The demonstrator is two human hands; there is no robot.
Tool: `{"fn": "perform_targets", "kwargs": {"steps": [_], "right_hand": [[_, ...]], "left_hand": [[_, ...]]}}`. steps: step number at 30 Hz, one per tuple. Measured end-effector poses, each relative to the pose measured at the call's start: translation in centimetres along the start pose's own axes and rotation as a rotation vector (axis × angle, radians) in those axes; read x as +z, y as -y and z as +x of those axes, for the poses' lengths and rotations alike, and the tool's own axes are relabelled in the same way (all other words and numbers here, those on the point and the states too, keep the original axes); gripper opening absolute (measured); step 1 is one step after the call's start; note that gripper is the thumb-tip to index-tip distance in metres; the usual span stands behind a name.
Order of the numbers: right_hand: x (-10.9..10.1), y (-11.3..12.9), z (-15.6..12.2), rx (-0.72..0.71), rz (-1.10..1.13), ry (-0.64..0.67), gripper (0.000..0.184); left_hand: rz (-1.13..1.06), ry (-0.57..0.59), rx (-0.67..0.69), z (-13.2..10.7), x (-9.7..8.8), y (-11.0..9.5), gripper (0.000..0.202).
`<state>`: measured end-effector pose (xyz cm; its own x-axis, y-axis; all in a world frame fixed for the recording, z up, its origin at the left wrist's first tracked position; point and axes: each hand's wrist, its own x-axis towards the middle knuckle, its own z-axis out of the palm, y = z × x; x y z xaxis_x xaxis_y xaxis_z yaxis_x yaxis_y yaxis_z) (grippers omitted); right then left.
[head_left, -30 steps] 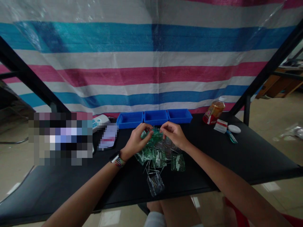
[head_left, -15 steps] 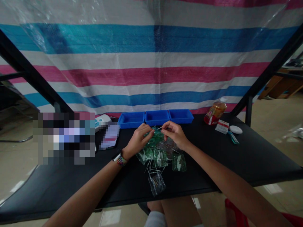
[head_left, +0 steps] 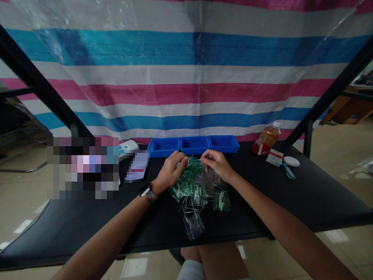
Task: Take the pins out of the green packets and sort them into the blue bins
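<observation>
Both my hands meet above a heap of small plastic bags (head_left: 198,188) with green and white parts, lying mid-table. My left hand (head_left: 170,171) is closed, its fingers pinched on a green-tinted bag at the top of the heap. My right hand (head_left: 215,163) is closed in a pinch on a thin pin-like piece held between the two hands. Loose metal pins (head_left: 188,208) lie below the heap. A clear bag of pins (head_left: 194,225) rests nearest the front edge.
Three blue trays (head_left: 194,144) stand in a row behind my hands on the black table (head_left: 305,194). A bottle of amber liquid (head_left: 266,142), a small carton, a white lid and a lighter lie at the right. A white device and blurred items sit at the left. A striped tarp hangs behind.
My hands stay together over the heap; the right hand's pinch has shifted slightly and the thin piece shows between the hands. The view has drifted a little.
</observation>
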<state>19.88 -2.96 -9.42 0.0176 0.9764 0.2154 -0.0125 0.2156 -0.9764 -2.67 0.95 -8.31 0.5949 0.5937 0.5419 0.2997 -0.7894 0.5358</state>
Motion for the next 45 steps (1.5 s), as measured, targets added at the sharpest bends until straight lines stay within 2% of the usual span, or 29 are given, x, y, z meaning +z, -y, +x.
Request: {"fn": "perform_targets", "kwargs": {"steps": [3, 5, 7, 10, 12, 15, 17, 19, 21, 24, 26, 30, 35, 39, 45], "right_hand": [[-0.8, -0.2, 2.4, -0.048, -0.128, -0.195, 0.046], [-1.5, -0.3, 3.4, -0.091, -0.305, -0.258, 0.047], [-2.2, -0.1, 3.4, -0.133, -0.423, -0.287, 0.045], [-2.7, 0.5, 2.0, -0.18, -0.434, -0.27, 0.037], [-2.4, 1.2, 0.6, -0.168, -0.414, -0.103, 0.028], [-0.9, 2.3, -1.5, -0.107, -0.43, 0.35, 0.02], [0.3, 3.0, -2.9, -0.122, -0.498, 0.597, 0.015], [1.5, 3.5, -4.1, -0.192, -0.583, 0.723, 0.008], [2.6, 3.9, -5.2, -0.245, -0.689, 0.772, 0.009], [3.5, 4.5, -6.4, -0.255, -0.888, 0.757, 0.017], [3.7, 4.9, -6.8, -0.242, -0.97, 0.755, 0.015], [4.0, 5.4, -7.1, -0.193, -1.03, 0.791, 0.012], [4.2, 5.3, -6.9, -0.132, -0.979, 0.739, 0.011], [3.3, 4.7, -5.8, -0.113, -0.867, 0.588, 0.011], [0.5, 2.8, -3.0, -0.113, -0.752, 0.338, 0.007]], "left_hand": [[-0.021, -0.021, -0.039, -0.1, 0.0, 0.1, 0.042], [-0.029, -0.026, -0.058, -0.2, 0.1, 0.4, 0.04], [-0.016, -0.027, -0.063, -0.3, 0.2, 0.8, 0.039], [0.012, -0.025, -0.061, -0.3, 0.4, 1.5, 0.038], [0.03, -0.02, -0.058, -0.3, 0.4, 1.8, 0.038], [0.047, -0.002, -0.053, -0.3, 0.4, 1.8, 0.038], [0.057, 0.011, -0.052, -0.3, 0.4, 1.6, 0.038], [0.07, 0.016, -0.054, -0.3, 0.3, 1.4, 0.038], [0.074, 0.02, -0.052, -0.3, 0.3, 1.2, 0.037], [0.071, 0.027, -0.041, -0.2, 0.3, 1.0, 0.037], [0.072, 0.036, -0.025, -0.2, 0.3, 1.0, 0.037], [0.103, 0.066, 0.025, -0.3, 0.5, 1.2, 0.037], [0.155, 0.105, 0.085, -0.4, 0.6, 1.2, 0.038], [0.111, 0.123, 0.08, -0.5, 0.5, 1.0, 0.041], [-0.084, 0.154, 0.025, -0.5, 0.3, 0.9, 0.046]]}}
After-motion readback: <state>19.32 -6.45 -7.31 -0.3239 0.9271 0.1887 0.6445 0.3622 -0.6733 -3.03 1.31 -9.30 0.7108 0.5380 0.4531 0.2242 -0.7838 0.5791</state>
